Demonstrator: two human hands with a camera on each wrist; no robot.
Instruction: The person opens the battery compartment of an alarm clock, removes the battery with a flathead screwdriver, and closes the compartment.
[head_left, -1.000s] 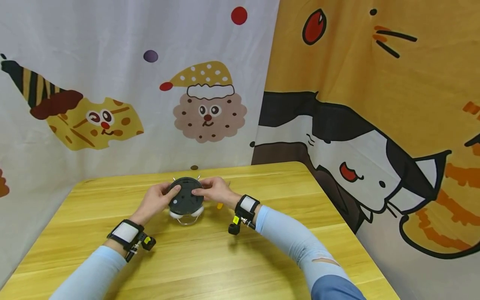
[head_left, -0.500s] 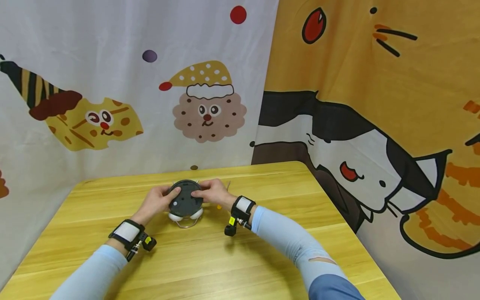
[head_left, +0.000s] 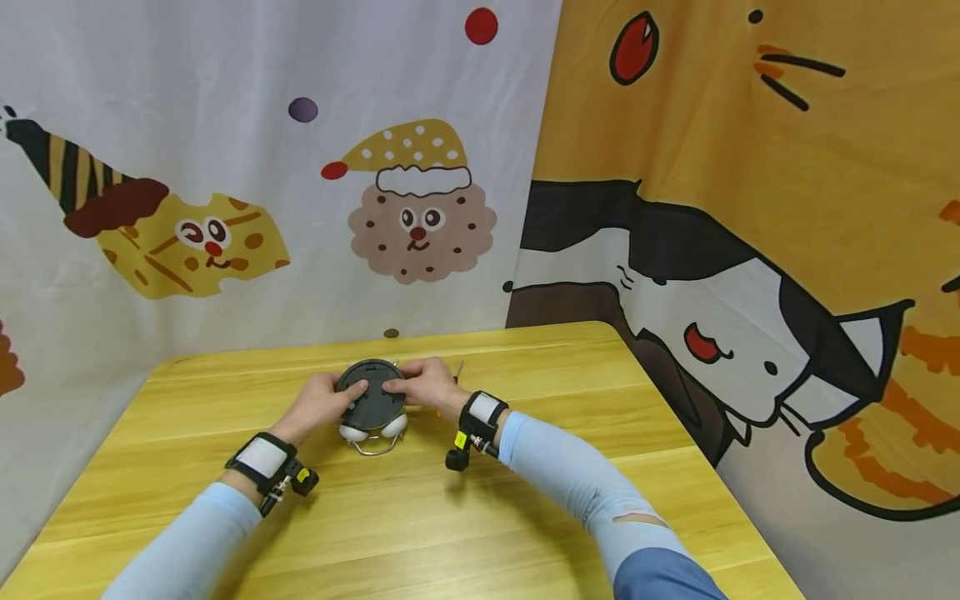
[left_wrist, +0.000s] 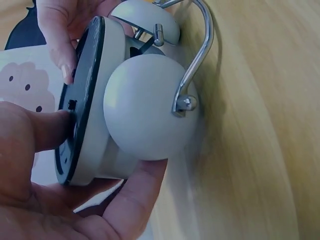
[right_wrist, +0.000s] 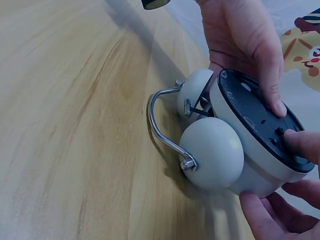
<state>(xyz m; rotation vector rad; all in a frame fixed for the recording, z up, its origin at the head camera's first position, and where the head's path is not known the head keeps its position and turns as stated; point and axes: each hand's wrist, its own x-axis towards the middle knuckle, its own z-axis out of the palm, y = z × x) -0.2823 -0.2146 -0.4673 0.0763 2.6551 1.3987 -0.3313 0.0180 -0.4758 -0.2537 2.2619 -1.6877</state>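
A white twin-bell alarm clock (head_left: 371, 398) with a black back (right_wrist: 260, 115) is held upside down, its back facing me. Its two rounded bells (left_wrist: 150, 107) and curved metal handle (right_wrist: 157, 122) point down towards the table. My left hand (head_left: 318, 404) grips the clock's left side, fingers beneath and thumb on the black back. On the other side my right hand (head_left: 429, 385) holds the rim, with its thumb at a small black knob (right_wrist: 280, 132) on the back. The clock's face is hidden.
Behind my right hand lies a thin tool (head_left: 460, 369) with a metal shaft and some orange, mostly hidden. The wooden table (head_left: 420, 533) ends at a printed curtain (head_left: 247, 321) at the back and right.
The clock and my right hand have come down slightly. My left thumb has slid a little inward across the black back. Both hands have kept their hold.
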